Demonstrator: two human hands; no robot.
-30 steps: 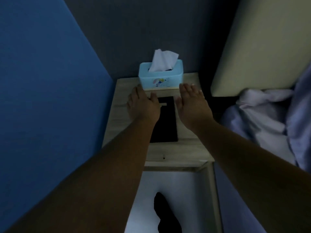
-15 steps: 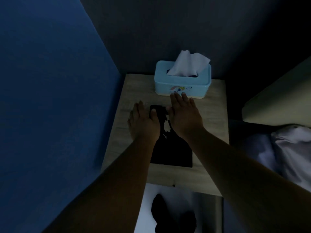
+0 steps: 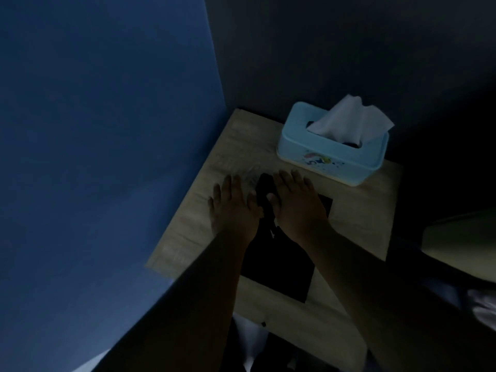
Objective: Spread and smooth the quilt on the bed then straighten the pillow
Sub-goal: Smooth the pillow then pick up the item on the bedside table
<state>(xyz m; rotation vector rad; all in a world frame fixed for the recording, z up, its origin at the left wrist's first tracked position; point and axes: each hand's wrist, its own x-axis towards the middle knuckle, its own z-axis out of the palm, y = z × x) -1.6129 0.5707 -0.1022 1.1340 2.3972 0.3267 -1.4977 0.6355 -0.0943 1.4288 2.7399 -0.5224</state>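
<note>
Near edge of nightstand (image 3: 354, 224): crossed by two bare forearms reaching in from the bottom of the view.

Right of nightstand, low at the frame edge: one pale fold, probably of the quilt (image 3: 483, 304), though too dim and too cropped to be sure. No pillow made out. Bed judged to lie off to the right of nightstand. Spreading not yet begun, judging by both hands being well apart from that cloth.

Middle of nightstand top: one black flat square (image 3: 281, 269), lying flush on the wood.
- Just left of the square, on bare wood: left hand (image 3: 233, 208), palm down.
- On the square's far part: right hand (image 3: 298, 205), palm down.
- Fingers of both straight and flat, grasping nothing; thumbs close together.
- Reason for the pose, as a judgement: a resting or starting position, both hands laid out in plain view before turning to the bed.

Far right corner of nightstand: one pale blue tissue box (image 3: 332, 159), one white tissue (image 3: 349, 116) standing out of its slot. Likely parked against the wall to leave the top free yet within reach from the bed.

Beyond: blue wall (image 3: 107, 157) left of nightstand, dark wall (image 3: 322, 49) behind it, one cream panel (image 3: 461, 237) to its right.

Tally: hands 2, black square 1, tissue box 1, tissue showing 1, walls 2, cream panel 1.
</note>
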